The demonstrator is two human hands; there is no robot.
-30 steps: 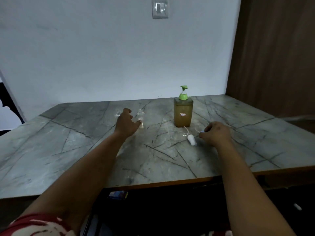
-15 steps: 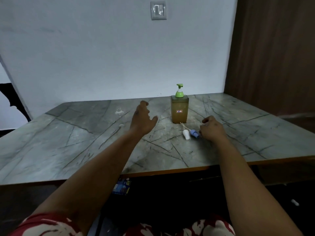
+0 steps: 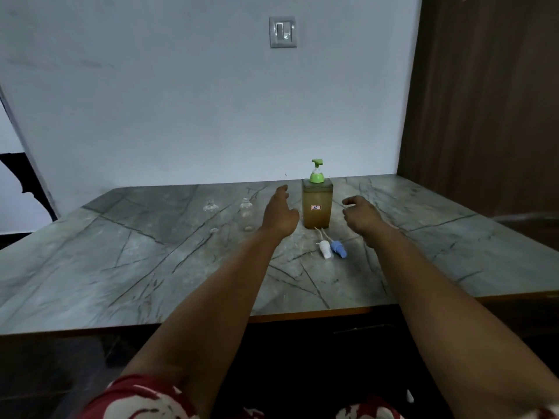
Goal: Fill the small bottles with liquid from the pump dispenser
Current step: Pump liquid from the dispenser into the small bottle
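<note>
Both hands empty, flanking the pump dispenser (image 3: 317, 204) mid-table, likely about to steady it. Left hand (image 3: 279, 217) open with fingers spread, just beside its left wall; right hand (image 3: 361, 217) loosely curled, near its right side. Two small clear bottles (image 3: 247, 214) upright to the left, uncapped for filling. Two spray caps (image 3: 325, 248), white and blue, lying just in front.

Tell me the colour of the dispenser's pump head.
Green pump head, clearest in the head view.
</note>
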